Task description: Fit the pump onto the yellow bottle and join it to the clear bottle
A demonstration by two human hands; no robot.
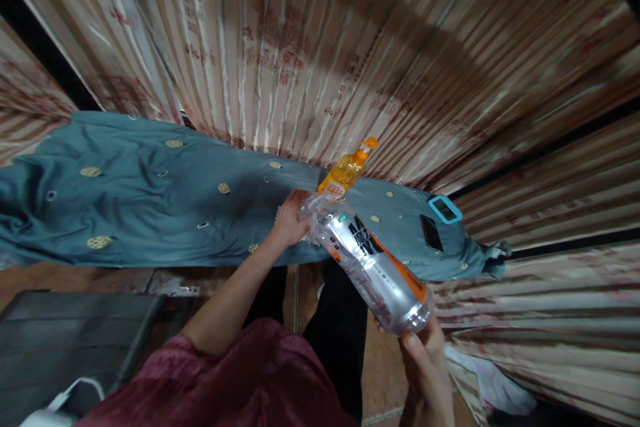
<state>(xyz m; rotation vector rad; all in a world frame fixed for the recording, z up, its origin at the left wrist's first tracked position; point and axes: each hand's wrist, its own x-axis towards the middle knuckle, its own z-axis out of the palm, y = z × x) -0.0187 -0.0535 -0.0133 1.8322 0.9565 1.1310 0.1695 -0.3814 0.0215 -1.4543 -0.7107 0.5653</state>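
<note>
A large clear plastic bottle (373,263) with a silver, black and orange label lies slantwise in front of me, its base toward my lower right. My right hand (425,347) grips the base, thumb on the near side. Up at the neck end, my left hand (293,219) is closed around the clear plastic; part of its fingers is hidden. Just behind that end, a pump bottle (345,173) of orange-yellow liquid with an orange pump head stands on the blue-green patterned cloth (150,207).
Toward the right end of the cloth lie a dark phone (431,233) and a light-blue-framed device (445,209). Pleated printed curtains (300,47) hang behind and to the right. A dark grey padded surface (75,340) is at lower left, with a white cable (83,383).
</note>
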